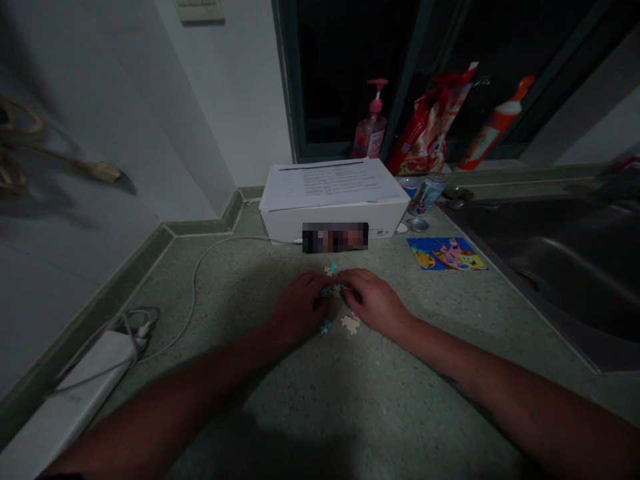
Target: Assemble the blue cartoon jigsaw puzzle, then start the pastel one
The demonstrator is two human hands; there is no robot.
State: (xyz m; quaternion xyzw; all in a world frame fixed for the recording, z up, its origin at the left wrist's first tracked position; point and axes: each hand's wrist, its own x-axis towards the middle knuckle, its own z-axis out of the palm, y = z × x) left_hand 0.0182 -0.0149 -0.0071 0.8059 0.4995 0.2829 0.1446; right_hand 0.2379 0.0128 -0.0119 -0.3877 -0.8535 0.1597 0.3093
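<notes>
My left hand [303, 303] and my right hand [373, 300] meet over the counter with fingers curled inward, both closed at the edges of a small cluster of jigsaw puzzle pieces [336, 291]. The fingertips partly cover this cluster. Just beyond them lies a loose teal and pale puzzle piece [330, 270]. Nearer to me, a blue puzzle piece [325, 327] rests beside my left hand. A beige group of joined puzzle pieces [351, 324] lies below my right fingers.
Behind the hands stands a white box [330, 217] with printed paper on top and a blurred-out phone-like object [335, 238] in front. A colourful cartoon picture card [447, 254] lies right, by cans [429, 195] and a metal sink [565, 267]. A cable [194, 287] runs to a power strip [95, 373].
</notes>
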